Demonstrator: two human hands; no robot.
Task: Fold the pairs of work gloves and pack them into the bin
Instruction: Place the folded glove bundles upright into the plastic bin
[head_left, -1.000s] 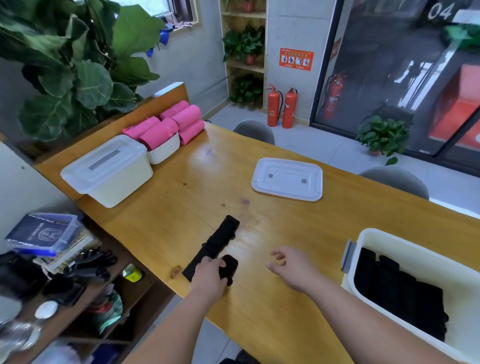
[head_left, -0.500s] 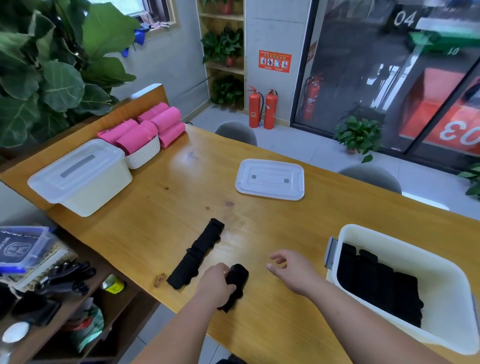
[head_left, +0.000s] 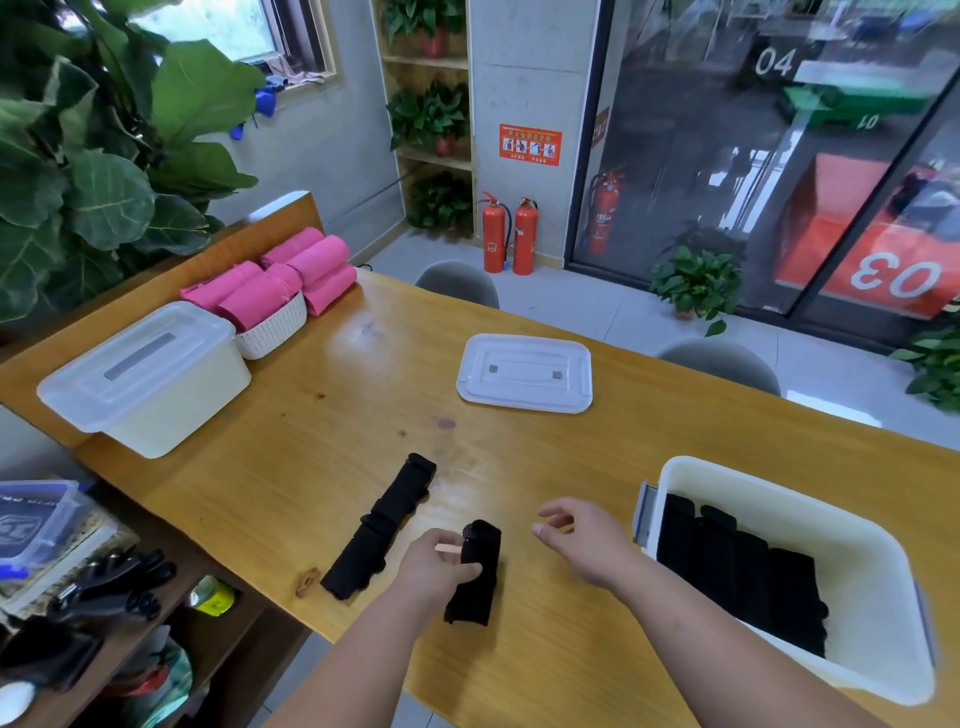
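Sitting in white bin (head_left: 779, 486), folded black gloves (head_left: 737, 571)

Clear lane from the fingers to the bin's open top
Bare table (head_left: 519, 467) runs ahead of the right hand (head_left: 582, 540) and its fingers (head_left: 553, 519) to the flat lid (head_left: 524, 371) well beyond; just right of them the bin (head_left: 779, 499) wall rises, open above over packed gloves (head_left: 737, 571). The left hand (head_left: 441, 564) grips a folded glove (head_left: 475, 571); left of its fingers (head_left: 460, 569) a long glove pair (head_left: 382, 525) lies flat nearby
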